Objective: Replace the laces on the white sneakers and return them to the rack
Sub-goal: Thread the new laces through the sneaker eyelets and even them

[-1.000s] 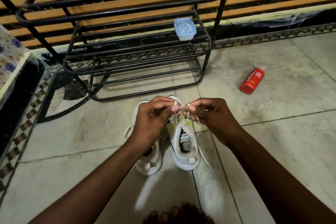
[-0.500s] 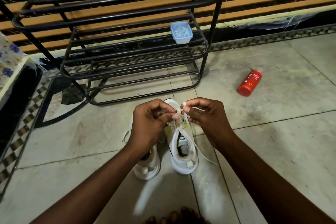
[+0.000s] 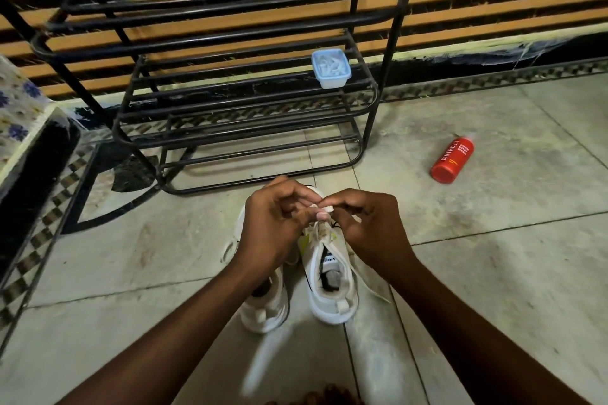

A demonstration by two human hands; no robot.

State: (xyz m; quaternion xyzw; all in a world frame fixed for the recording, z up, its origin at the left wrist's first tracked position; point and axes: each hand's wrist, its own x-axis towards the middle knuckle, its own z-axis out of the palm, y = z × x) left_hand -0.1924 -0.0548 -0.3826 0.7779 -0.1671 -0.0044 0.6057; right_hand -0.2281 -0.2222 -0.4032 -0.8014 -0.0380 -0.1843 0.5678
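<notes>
Two white sneakers stand side by side on the tiled floor, heels toward me. The right sneaker (image 3: 330, 286) is mostly in view; my left forearm hides much of the left sneaker (image 3: 266, 312). Both my hands meet over the right sneaker's front. My left hand (image 3: 274, 230) and my right hand (image 3: 365, 227) pinch the white lace (image 3: 325, 207) between their fingertips. A loose lace end trails on the floor to the shoe's right. The black metal rack (image 3: 214, 99) stands just beyond the shoes.
A small blue lidded box (image 3: 330, 68) sits on the rack's middle shelf at its right end. A red bottle (image 3: 453, 159) lies on the floor to the right. A floral-covered surface (image 3: 19, 115) borders the left edge. A slatted wall runs behind.
My hands have drawn closer together over the toe of the right sneaker, fingertips now touching on the lace. The view has shifted slightly; the shoes have stayed in place.
</notes>
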